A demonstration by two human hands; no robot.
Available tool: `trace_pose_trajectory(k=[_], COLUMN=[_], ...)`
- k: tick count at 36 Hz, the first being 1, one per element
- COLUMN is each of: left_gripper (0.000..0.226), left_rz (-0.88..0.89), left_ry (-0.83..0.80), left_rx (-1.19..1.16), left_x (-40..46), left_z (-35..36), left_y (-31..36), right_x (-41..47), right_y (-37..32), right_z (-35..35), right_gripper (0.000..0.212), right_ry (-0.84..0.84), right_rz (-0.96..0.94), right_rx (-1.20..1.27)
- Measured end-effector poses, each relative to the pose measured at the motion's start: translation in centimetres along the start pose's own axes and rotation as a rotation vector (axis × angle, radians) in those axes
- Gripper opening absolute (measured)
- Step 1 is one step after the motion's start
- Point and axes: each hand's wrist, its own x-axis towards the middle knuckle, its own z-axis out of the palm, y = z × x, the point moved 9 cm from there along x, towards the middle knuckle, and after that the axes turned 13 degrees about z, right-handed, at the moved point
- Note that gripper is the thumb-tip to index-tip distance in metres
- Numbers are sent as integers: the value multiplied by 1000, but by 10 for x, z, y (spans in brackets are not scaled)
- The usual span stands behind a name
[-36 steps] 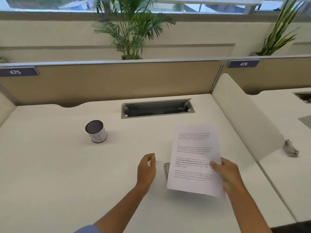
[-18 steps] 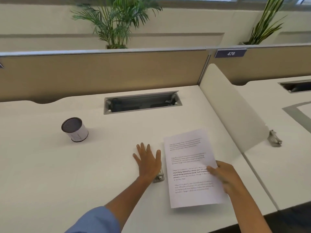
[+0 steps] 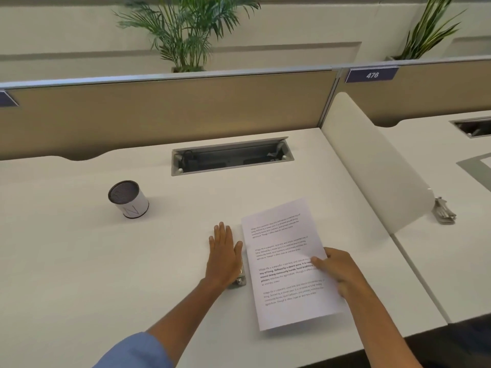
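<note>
On the white worktop (image 3: 79,261), far left, stands a small white cylindrical pot with a dark mesh top (image 3: 128,200), well apart from the hands. The left hand (image 3: 224,257) lies flat, palm down with fingers straight and close together, resting on a small silver metal object (image 3: 240,280); only the object's near end shows, under the heel of the palm. Just beside this hand to the right lies the white printed sheet of paper (image 3: 284,251), its left edge next to the metal object. The right hand (image 3: 338,270) pinches the sheet's right edge, thumb on top of the text and fingers curled at the margin.
</note>
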Motion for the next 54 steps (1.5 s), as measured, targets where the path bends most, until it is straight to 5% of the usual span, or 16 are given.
trace_pose_trajectory(k=[29, 54], left_gripper=[69, 71], left_rz=[-219, -266], left_ry=[60, 153], left_rx=[-64, -150], left_x=[-139, -141], left_z=[-128, -135], left_y=[-180, -197], right_x=[-83, -83], right_y=[30, 37], right_z=[230, 265], right_gripper=[17, 16], right_ry=[-164, -166], right_rz=[-37, -22], right_rx=[-22, -23])
